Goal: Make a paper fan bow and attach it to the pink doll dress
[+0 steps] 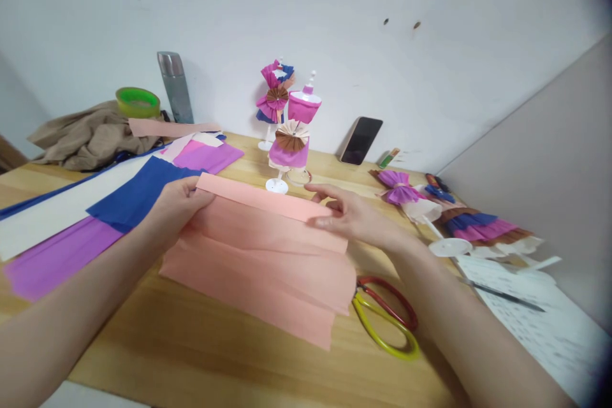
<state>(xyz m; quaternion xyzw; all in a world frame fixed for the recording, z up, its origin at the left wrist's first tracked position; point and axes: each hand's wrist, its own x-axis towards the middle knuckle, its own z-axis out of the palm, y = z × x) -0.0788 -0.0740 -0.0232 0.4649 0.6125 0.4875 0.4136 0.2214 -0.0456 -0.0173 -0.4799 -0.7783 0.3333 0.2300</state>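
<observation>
A sheet of peach crepe paper point(268, 268) hangs between my hands, its top edge folded over into a flat strip. At the left end of that fold, my left hand point(179, 204) pinches the paper between thumb and fingers. My right hand point(351, 213) grips the right end, thumb in front and index finger raised off the sheet. Below the right hand lie scissors point(385, 315) with one red and one yellow handle, their blades hidden by the paper. Just beyond the fold stands a small white dress-form stand point(277, 186) wearing purple paper and a pleated brown-and-cream fan point(291, 137).
Blue crepe paper point(143, 194) and purple crepe paper point(62, 261) lie left. Behind are brown cloth point(90, 137), a green tape roll point(138, 103) and a bottle point(176, 89). A phone point(362, 140) leans on the wall. Paper-dressed stands point(482, 226) and a printed sheet point(545, 319) lie right.
</observation>
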